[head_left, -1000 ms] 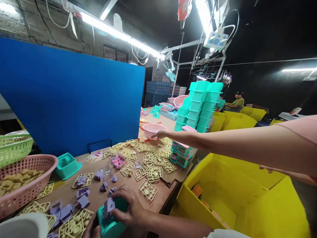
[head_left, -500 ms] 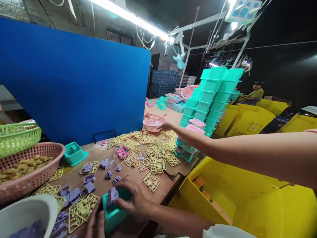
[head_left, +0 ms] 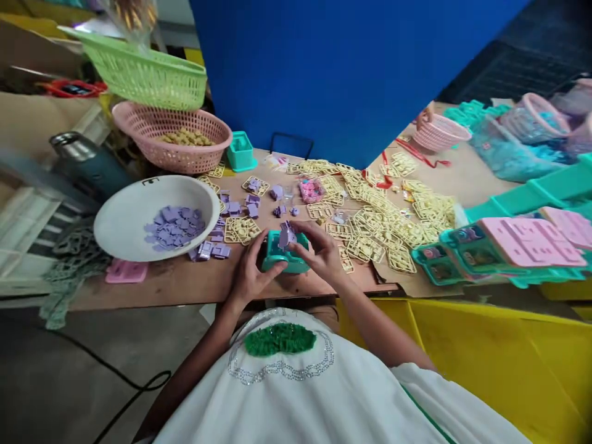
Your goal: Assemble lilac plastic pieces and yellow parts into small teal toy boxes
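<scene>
Near the table's front edge, a teal plastic box point(head_left: 283, 264) sits between my two hands. My left hand point(head_left: 252, 271) grips its left side, thumb along the front. My right hand point(head_left: 321, 250) is at the box's right side and pinches a small purple plastic part point(head_left: 287, 235) over the top. Whether that part touches the box I cannot tell. Beyond the hands lie loose purple pieces point(head_left: 279, 211) and cream plastic frames of moulded parts point(head_left: 243, 230). A small tub of pink pieces point(head_left: 311, 190) stands farther back.
A white bowl of purple parts point(head_left: 113, 231) stands left, before a pink basket point(head_left: 160, 154) and green basket point(head_left: 180, 77). A blue panel point(head_left: 337, 74) rises behind. Teal boxes with pink lids point(head_left: 518, 243) stand right. Another person's hand point(head_left: 424, 116) touches a far pink basket point(head_left: 439, 132).
The view has swung left and down. The other person's arm reaching from the right is out of view, and the far pink basket now stands beside the panel's edge. My hands still hold the box and purple part.
</scene>
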A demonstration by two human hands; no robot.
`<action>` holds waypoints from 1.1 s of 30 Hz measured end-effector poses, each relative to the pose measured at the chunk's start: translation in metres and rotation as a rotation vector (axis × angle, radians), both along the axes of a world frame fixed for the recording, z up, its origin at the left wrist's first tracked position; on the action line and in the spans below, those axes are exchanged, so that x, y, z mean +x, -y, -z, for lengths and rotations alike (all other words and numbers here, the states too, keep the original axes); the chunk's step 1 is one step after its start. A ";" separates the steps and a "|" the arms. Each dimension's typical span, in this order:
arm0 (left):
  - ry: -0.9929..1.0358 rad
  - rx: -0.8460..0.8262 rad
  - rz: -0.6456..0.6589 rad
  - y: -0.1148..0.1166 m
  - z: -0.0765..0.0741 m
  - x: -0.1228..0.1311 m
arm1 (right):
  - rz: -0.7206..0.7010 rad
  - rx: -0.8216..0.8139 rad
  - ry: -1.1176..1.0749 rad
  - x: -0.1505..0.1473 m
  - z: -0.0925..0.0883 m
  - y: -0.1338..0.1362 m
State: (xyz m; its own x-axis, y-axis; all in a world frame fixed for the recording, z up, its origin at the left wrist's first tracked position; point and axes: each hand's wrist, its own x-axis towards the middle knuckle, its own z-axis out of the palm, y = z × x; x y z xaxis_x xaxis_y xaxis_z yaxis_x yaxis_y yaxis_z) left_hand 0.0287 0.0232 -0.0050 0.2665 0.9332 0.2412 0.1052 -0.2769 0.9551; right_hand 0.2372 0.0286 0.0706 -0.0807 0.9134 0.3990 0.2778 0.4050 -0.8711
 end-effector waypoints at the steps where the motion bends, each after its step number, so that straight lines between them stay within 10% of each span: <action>1: 0.005 0.003 -0.012 0.000 0.002 0.000 | -0.015 0.044 0.073 0.000 -0.002 0.000; 33: 0.049 -0.031 0.025 -0.002 0.001 -0.002 | -0.450 0.216 0.658 0.009 -0.043 -0.037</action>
State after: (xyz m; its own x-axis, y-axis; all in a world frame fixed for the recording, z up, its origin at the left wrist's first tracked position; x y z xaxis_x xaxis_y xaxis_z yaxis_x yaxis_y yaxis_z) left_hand 0.0271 0.0256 -0.0063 0.2780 0.9338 0.2251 0.0516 -0.2485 0.9672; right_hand 0.2462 0.0655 0.1140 -0.6990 0.6468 0.3051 0.4756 0.7391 -0.4770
